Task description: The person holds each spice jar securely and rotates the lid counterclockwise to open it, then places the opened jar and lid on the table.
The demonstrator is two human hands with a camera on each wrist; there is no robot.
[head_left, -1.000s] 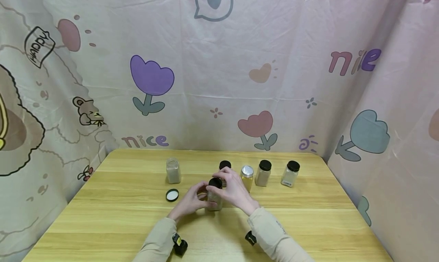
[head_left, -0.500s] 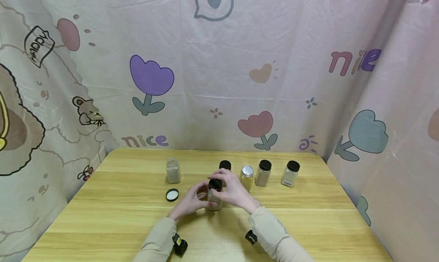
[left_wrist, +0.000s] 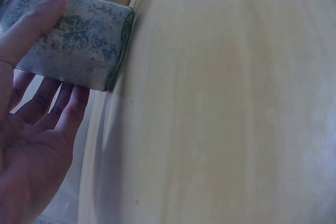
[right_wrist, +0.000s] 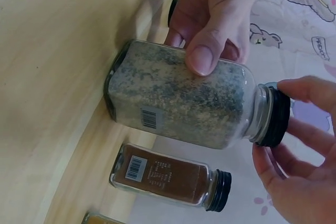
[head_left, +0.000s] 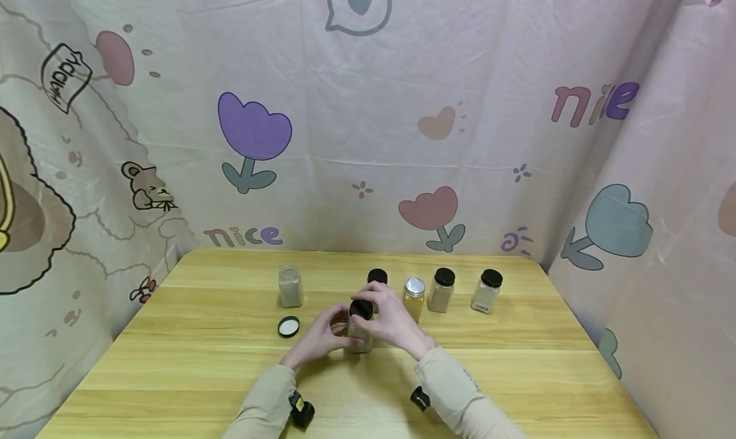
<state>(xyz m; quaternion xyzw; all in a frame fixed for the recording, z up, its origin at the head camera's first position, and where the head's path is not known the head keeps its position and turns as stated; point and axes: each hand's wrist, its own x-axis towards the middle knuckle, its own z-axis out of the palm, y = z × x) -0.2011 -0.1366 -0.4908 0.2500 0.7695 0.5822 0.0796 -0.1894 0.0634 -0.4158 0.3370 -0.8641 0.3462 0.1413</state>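
A clear glass seasoning jar point(right_wrist: 168, 98) filled with grey-green speckled grains stands upright on the table in the head view. My left hand point(head_left: 322, 333) grips its body, thumb on one side and fingers on the other. At the top, the fingers and thumb of my right hand point(head_left: 392, 317) hold the black lid point(right_wrist: 275, 116), which sits on the jar's neck. To the left stands a lidless jar point(head_left: 290, 290) with pale contents. A loose black-rimmed lid point(head_left: 289, 327) lies in front of it, white inside up.
Behind my right hand is a jar of brown powder point(right_wrist: 165, 177) with a black lid, partly hidden in the head view. A silver-lidded yellow jar point(head_left: 414, 298) and two black-lidded jars, one beige point(head_left: 441, 291) and one pale point(head_left: 487, 292), stand to its right. Printed curtains enclose the table.
My right hand's fingers have shifted slightly around the lid, first leftward, then slightly back. The left hand and the jar have stayed in place.
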